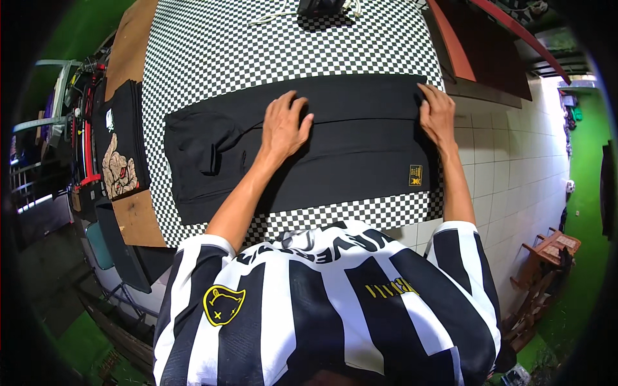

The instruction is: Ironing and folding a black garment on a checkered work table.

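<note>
A black shirt (347, 138) lies folded into a long strip across a black-and-white checkered table cover (219, 48). Its left end shows bunched, overlapping layers, and a small yellow-and-black label (416, 175) sits near its right end. My left hand (286, 127) rests on the middle of the cloth, fingers apart and slightly bent. At the shirt's far right corner, my right hand (438, 110) touches the edge with its thumb and fingers apart. A long fold line runs between the two hands.
Left of the cover, a stack of folded black shirts (122, 145) with a printed figure lies on a brown board (138, 215). A black device (320, 8) with a white cord sits at the far edge. A wooden chair (547, 248) stands on the tiled floor at right.
</note>
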A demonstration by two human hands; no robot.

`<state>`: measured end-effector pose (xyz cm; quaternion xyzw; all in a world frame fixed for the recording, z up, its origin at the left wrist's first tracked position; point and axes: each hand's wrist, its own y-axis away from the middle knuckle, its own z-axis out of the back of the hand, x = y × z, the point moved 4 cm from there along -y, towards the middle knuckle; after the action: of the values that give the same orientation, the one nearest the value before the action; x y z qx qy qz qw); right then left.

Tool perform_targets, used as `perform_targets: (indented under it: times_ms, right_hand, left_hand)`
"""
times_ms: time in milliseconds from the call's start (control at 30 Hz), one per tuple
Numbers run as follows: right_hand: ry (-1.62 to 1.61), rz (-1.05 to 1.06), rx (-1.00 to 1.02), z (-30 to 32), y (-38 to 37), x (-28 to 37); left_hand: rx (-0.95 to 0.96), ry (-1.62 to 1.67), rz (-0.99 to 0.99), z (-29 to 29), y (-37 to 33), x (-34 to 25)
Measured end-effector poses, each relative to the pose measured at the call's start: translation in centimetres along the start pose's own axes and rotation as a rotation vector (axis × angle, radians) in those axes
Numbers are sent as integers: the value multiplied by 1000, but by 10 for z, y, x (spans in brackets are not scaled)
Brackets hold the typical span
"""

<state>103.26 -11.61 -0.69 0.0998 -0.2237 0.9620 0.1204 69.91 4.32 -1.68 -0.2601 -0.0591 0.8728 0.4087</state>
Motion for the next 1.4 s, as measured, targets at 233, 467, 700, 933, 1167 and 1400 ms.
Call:
perform_targets:
  times_ms: [233, 467, 700, 933, 1167, 1400]
  right_hand:
    - [303, -127, 366, -56, 3, -24]
    - [232, -121, 323, -56, -2, -11]
    - [22, -108, 35, -11, 29, 36]
    - [-322, -107, -8, -11, 51, 148]
    - [-532, 47, 100, -47, 47, 259]
    - [-707, -86, 149, -69, 40, 318]
  left_hand:
    - [131, -160, 89, -60, -7, -3]
    - [109, -55, 138, -45, 7, 4]
    - [-277, 136, 256, 46, 67, -31]
    - [-429, -61, 888, 87, 151, 42]
    - [-197, -115, 706, 50, 112, 93]
    - [-600, 939, 1031, 74, 109, 90]
